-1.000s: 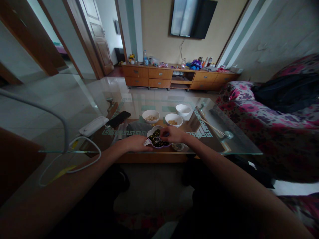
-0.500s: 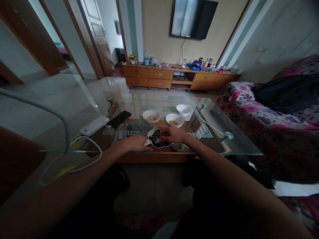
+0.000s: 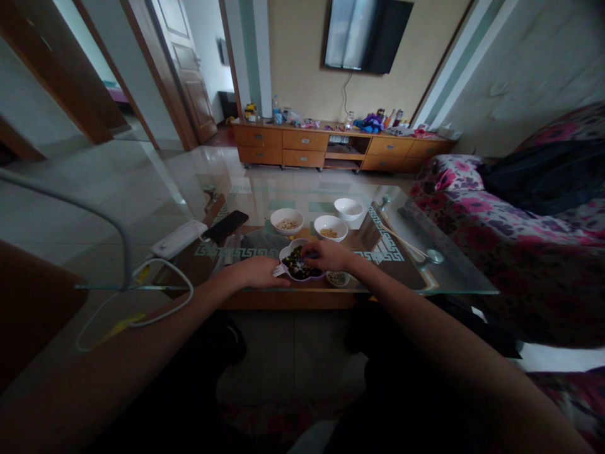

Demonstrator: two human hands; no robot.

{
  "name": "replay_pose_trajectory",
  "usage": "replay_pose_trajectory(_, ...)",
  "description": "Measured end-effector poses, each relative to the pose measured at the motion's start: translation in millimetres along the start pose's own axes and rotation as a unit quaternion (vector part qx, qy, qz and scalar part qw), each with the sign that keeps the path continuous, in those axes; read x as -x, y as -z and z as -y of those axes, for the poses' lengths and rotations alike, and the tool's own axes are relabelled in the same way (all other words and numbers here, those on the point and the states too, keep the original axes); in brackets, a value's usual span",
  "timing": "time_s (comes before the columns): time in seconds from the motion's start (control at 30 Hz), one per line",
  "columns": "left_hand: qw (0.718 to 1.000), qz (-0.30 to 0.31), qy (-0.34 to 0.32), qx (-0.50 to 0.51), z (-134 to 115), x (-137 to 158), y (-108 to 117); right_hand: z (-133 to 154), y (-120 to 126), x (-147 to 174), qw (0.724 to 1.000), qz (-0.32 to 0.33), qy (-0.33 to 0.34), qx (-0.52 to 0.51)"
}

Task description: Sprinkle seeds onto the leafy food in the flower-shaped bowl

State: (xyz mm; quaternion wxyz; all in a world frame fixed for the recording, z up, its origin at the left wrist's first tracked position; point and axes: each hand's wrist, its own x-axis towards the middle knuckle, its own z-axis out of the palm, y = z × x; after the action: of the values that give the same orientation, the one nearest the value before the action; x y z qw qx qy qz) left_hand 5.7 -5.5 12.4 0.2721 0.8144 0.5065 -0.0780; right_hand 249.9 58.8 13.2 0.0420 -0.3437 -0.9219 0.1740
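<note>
A shallow dish with a pale, wavy rim and a short handle stands near the front edge of the glass table. Dark, green and yellowish small pieces lie in it, with a whitish patch in the middle. My left hand is around the handle on the dish's left side, thumb toward me. Over the dish's right half, my right hand reaches in with fingers bent together; what they pinch, if anything, is too small to make out. Just below that hand sits a small clear bowl with bits in it.
Behind the dish are a white bowl of pale pieces, another white bowl with yellowish pieces, and a third white bowl. A black phone and a white power strip with cable lie left; chopsticks lie right.
My right hand has shifted very slightly left over the dish, its fingers still bent down into it. The left hand stays at the handle.
</note>
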Motion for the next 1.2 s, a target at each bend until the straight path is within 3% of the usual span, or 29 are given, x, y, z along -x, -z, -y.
replay_pose_trajectory(0.63, 0.999, -0.016, -0.029, 0.022, 5.1, -1.6, -2.7, 0.6, -1.4, -1.6, 1.000, -0.007, 0.000, 0.008)
replay_pose_trajectory(1.2, 1.000, -0.014, -0.016, 0.019, 5.6, -1.6, -2.8, 1.5, -0.8, 0.0, 1.000, -0.007, -0.005, 0.014)
